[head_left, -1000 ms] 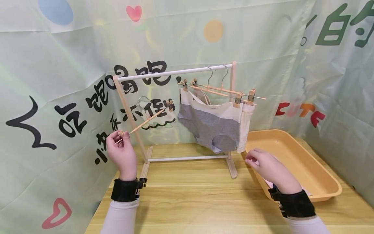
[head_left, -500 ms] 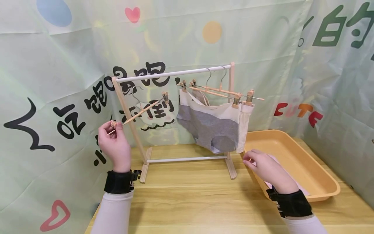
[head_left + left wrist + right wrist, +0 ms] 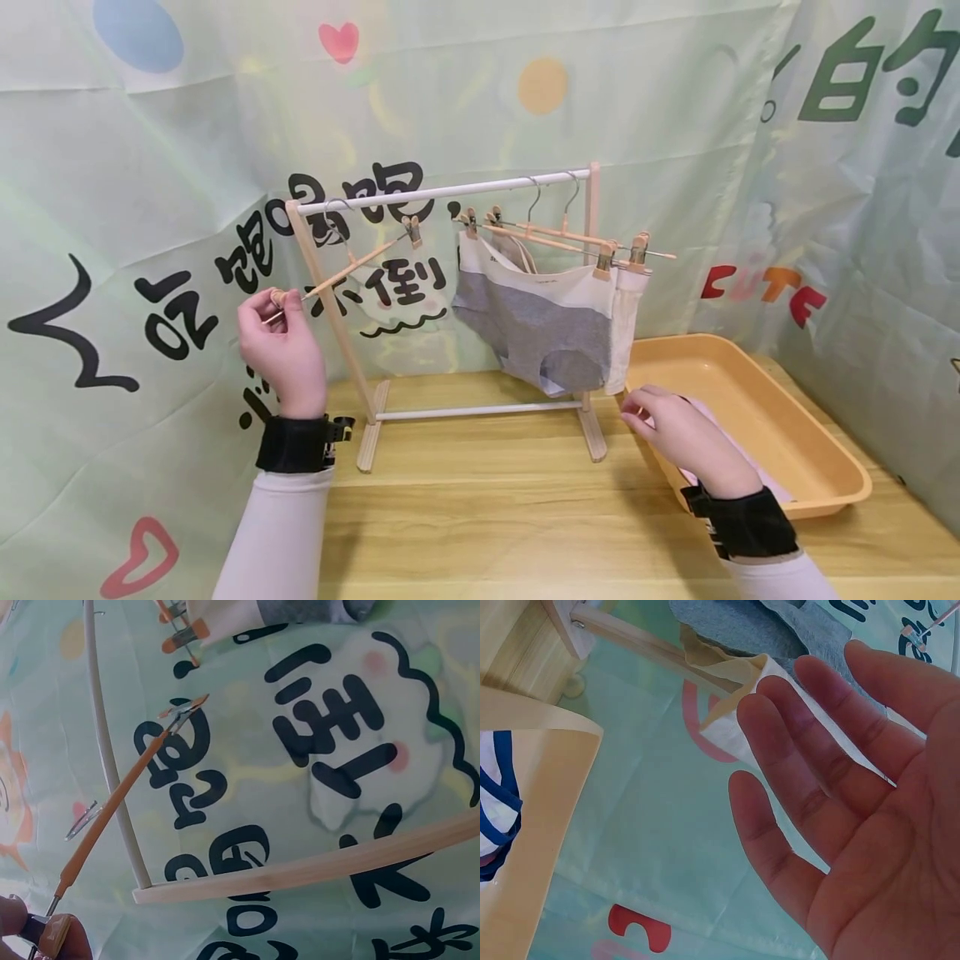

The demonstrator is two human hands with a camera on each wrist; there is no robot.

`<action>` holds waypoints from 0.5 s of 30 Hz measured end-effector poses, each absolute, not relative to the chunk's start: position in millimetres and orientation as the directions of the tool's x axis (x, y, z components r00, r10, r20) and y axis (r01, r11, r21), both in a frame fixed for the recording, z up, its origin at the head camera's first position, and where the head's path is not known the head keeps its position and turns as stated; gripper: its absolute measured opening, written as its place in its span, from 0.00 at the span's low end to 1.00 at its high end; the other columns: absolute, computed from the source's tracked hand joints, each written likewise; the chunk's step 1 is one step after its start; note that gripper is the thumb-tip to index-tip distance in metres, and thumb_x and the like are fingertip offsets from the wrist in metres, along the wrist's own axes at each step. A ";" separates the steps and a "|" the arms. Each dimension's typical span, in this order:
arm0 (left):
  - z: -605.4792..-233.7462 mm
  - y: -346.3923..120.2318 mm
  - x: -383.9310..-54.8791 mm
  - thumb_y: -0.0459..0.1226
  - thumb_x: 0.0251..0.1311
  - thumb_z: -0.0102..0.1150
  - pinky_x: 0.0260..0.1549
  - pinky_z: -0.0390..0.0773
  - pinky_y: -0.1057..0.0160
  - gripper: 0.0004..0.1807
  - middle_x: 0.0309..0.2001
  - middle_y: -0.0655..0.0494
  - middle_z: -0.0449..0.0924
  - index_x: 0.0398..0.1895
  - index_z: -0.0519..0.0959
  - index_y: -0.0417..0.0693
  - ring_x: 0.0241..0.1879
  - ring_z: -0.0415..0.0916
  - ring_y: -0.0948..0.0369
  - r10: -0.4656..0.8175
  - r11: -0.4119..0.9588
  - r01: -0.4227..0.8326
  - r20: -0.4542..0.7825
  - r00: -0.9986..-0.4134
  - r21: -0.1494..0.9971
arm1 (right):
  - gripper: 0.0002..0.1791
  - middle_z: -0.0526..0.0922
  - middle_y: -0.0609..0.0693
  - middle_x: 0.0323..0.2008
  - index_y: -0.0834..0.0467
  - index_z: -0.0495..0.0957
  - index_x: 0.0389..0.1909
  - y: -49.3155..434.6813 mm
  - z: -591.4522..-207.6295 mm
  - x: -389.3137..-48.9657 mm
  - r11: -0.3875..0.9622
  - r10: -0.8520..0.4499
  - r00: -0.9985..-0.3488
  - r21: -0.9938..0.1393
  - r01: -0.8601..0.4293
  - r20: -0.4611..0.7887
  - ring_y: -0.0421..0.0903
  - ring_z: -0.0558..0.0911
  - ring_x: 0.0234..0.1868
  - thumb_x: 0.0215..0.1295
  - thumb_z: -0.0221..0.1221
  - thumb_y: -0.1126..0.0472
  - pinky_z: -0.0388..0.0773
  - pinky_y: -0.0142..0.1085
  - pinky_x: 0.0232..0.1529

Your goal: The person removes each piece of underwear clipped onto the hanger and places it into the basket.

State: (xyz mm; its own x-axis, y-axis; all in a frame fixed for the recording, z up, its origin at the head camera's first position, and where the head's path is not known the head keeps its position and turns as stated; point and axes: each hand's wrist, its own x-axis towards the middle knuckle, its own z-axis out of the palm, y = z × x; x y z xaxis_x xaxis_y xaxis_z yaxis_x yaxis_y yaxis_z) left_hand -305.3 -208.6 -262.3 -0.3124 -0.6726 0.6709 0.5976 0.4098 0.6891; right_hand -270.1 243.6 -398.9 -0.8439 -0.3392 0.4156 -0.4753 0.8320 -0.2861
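Observation:
My left hand (image 3: pixel 285 358) pinches the near clip end of a wooden clip hanger (image 3: pixel 358 265), which slants up to the right, its far clip holding nothing. The hanger's metal hook is at the left part of the drying rack's white rail (image 3: pixel 450 190); whether it bears on the rail I cannot tell. Grey-and-white underpants (image 3: pixel 540 321) hang clipped to another hanger at the rack's right, with a whitish garment (image 3: pixel 628 325) behind. My right hand (image 3: pixel 686 433), fingers loose and holding nothing in the right wrist view, hovers by the tray's left edge.
An orange tray (image 3: pixel 750 379) stands on the wooden table (image 3: pixel 480 517) at the right. Inside it lies a white cloth with blue trim (image 3: pixel 499 799), partly hidden by my right arm. A printed fabric backdrop (image 3: pixel 187 125) encloses the table's back and sides.
My left hand has moved up and left with the hanger, bringing its hook from below the rail to rail height. My right hand has stayed nearly still.

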 end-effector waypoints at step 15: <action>-236.3 -206.0 -302.9 0.37 0.57 0.63 0.35 0.78 0.73 0.13 0.33 0.62 0.75 0.41 0.77 0.37 0.33 0.76 0.62 -0.712 0.424 0.546 0.639 -0.291 0.722 | 0.04 0.80 0.44 0.30 0.51 0.79 0.32 246.3 -401.4 -270.1 0.843 -0.323 -0.843 -0.275 -0.462 0.430 0.41 0.78 0.32 0.64 0.59 0.56 0.79 0.42 0.32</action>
